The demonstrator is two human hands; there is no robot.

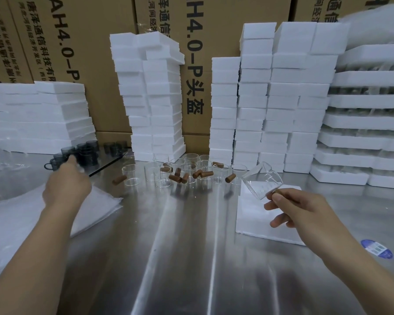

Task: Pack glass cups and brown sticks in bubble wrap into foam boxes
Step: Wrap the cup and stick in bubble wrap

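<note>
The right hand's [305,214] fingers [280,198] pinch one brown stick [276,192] against one tilted clear glass cup [261,181], held above the single open foam box [255,223] near the surface's [180,258] right edge. The left hand [65,187] reaches over a bubble wrap pile [16,219] to about nine smoked cups [85,153] at the left; its fingertips are hidden, so its grip cannot be told. Mid-surface stand about eleven empty cups [152,171] among ten loose sticks [175,178]. Foam stacks [255,98] line the back edge.

Left hand [66,189] reaches far forward; right hand [298,210] pinches a tilted glass cup [262,180].
</note>
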